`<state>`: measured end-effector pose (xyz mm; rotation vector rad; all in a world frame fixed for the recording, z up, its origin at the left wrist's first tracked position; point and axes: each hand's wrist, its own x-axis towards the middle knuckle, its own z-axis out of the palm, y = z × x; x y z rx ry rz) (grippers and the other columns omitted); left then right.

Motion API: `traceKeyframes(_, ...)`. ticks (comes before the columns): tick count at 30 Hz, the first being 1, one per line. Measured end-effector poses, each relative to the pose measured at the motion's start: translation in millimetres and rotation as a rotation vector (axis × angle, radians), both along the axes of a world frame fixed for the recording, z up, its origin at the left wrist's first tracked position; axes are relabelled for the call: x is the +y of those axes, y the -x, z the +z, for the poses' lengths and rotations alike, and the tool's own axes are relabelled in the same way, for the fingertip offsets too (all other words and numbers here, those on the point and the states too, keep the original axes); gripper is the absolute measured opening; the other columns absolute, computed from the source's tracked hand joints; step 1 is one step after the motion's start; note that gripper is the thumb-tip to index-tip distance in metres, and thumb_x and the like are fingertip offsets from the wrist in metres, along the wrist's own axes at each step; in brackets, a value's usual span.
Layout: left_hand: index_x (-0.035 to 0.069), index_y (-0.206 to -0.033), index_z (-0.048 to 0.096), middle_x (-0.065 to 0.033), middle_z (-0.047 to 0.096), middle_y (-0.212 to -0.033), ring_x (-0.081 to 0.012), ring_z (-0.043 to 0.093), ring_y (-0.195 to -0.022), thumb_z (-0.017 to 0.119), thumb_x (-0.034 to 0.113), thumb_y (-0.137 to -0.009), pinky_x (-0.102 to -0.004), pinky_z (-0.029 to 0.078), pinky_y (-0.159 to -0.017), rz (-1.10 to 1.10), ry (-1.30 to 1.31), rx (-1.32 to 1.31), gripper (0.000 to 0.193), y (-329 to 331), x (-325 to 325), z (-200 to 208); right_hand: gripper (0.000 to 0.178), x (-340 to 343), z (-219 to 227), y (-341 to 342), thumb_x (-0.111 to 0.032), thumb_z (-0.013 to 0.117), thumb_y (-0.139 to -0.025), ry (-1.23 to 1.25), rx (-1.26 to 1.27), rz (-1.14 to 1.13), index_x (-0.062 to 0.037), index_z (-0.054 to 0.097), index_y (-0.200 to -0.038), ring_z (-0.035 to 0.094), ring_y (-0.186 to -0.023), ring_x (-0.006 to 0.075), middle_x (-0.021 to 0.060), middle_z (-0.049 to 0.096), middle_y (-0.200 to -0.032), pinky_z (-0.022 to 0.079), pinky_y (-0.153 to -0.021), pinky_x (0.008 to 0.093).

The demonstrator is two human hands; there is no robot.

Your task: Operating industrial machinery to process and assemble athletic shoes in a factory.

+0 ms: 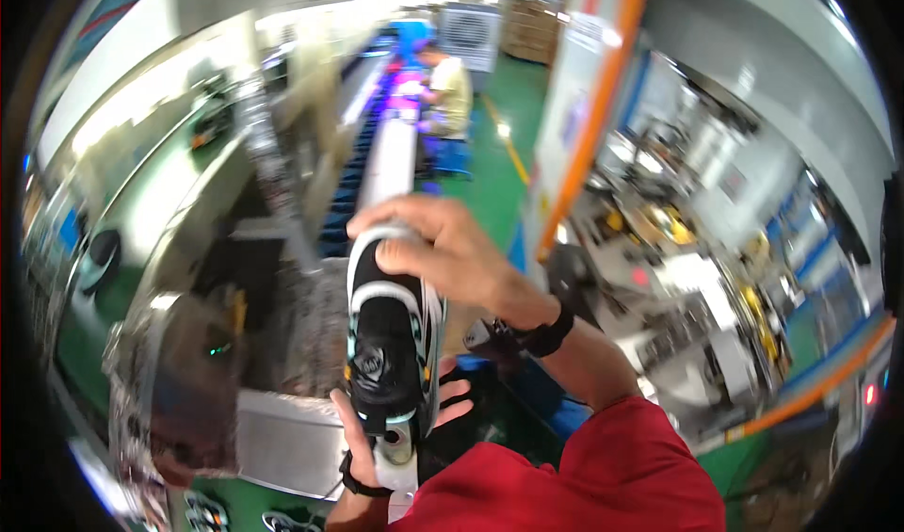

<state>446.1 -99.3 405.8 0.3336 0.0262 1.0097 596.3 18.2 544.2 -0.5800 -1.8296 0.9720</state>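
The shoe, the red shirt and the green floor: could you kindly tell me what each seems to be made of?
Shoe: probably textile, given its dull black surface; the smoother-looking white bands may be synthetic leather.
Red shirt: soft, matte fabric, judging by its folds.
Green floor: likely a coated surface, evenly coloured with a slight sheen; what lies beneath cannot be told.

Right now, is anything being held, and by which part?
Yes, a sneaker: the right hand grips its toe, thumb on top. The left hand is spread open near its heel end; whether it bears any weight can't be told.
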Motion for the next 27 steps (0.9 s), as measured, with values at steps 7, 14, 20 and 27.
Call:
traceKeyframes(7,0.001,-0.138,0.041,-0.015,0.055,-0.129,-0.0271,0.058,-0.11,0.041,0.044,-0.099,-0.0423,0.048,-0.092,-0.014,-0.358,0.43,0.058,-217.1,-25.9,-22.9,0.058,-171.5,-122.9,-258.3,-0.029,0.054,-0.095,0.325,0.366,-0.534,-0.0003,0.035,-0.143,0.058,-0.109,0.0178,0.0159,0.058,-0.127,0.049,-0.083,0.0292)
traceKeyframes(14,-0.003,-0.145,0.033,-0.0148,0.054,-0.129,-0.0167,0.051,-0.115,0.062,0.03,-0.093,-0.0299,0.04,-0.1,-0.138,-0.808,0.943,0.068,-430.7,-78.6,-66.0,0.053,-295.8,-202.4,-389.4,-0.01,0.076,-0.073,0.398,0.648,-1.345,-0.004,0.055,-0.122,0.059,-0.088,0.0133,0.0055,0.062,-0.104,0.049,-0.078,0.0275)
traceKeyframes(20,-0.002,-0.147,0.026,-0.0215,0.05,-0.135,-0.0256,0.049,-0.125,0.056,0.041,-0.095,-0.0334,0.042,-0.101,-0.687,-0.665,0.875,0.074,-622.3,-94.3,-128.5,0.051,-409.6,-238.4,-515.4,-0.003,0.071,-0.07,0.417,0.695,-1.79,-0.0017,0.058,-0.119,0.056,-0.093,0.013,0.0046,0.059,-0.106,0.046,-0.085,0.0273)
traceKeyframes(27,-0.011,-0.131,0.038,-0.0291,0.062,-0.108,-0.0399,0.06,-0.106,0.073,0.03,-0.077,-0.0442,0.047,-0.093,-0.205,-1.149,1.317,0.076,-847.2,-86.1,-197.4,0.051,-477.5,-223.0,-562.2,0.003,0.061,-0.072,0.281,0.508,-2.19,0.0043,0.054,-0.123,0.057,-0.101,0.0179,0.0101,0.059,-0.114,0.044,-0.093,0.0303)
